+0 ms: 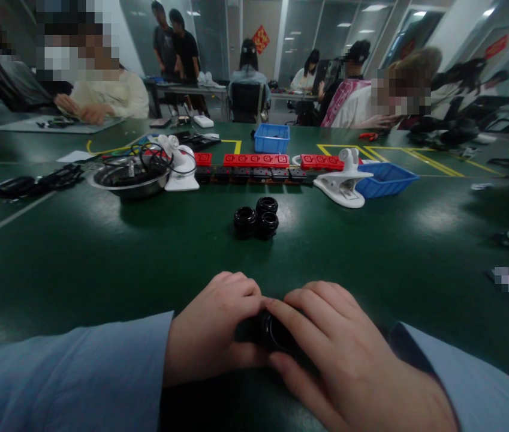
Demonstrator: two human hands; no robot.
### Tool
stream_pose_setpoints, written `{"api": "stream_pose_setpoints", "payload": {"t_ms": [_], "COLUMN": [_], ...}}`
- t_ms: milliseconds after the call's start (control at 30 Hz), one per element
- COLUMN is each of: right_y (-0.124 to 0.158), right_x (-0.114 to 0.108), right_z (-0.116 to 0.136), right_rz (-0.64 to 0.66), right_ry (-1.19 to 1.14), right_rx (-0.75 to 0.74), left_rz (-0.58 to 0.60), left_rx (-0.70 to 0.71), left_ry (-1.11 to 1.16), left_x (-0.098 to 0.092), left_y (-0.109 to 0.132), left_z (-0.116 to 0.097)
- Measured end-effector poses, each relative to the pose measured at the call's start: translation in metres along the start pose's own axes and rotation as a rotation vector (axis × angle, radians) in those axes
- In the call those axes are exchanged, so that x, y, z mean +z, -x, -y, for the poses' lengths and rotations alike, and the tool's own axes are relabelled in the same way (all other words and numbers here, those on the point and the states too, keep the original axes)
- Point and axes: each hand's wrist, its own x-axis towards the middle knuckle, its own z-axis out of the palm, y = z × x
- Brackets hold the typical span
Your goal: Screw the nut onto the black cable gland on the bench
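Both of my hands meet near the front edge of the dark green table (146, 252). My left hand (211, 327) and my right hand (339, 354) are closed together round a small black round fitting (272, 333), mostly hidden by the fingers. Three similar black round fittings (256, 219) stand clustered on the table a short way beyond my hands. I wear light blue sleeves.
Further back lie a metal bowl with cables (128, 177), white clamp stands (342, 180), red and black power strips (256, 161) and two blue bins (384, 179). Other people sit across the table and at desks behind.
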Motion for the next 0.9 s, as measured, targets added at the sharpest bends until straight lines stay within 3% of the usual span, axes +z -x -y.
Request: {"api": "stream_pose_setpoints", "payload": {"t_ms": [433, 900], "right_y": [0.0001, -0.0008], "right_x": [-0.0008, 0.0001], "right_z": [-0.0004, -0.0017], "right_rz": [-0.006, -0.031], "right_ry": [0.019, 0.030], "right_rx": [-0.009, -0.273], "left_rz": [-0.002, -0.011], "left_rx": [-0.019, 0.022], "left_ry": [0.043, 0.006], "left_x": [-0.0009, 0.0031], "left_y": [-0.0009, 0.0013], "left_z": [-0.0013, 0.0043]}}
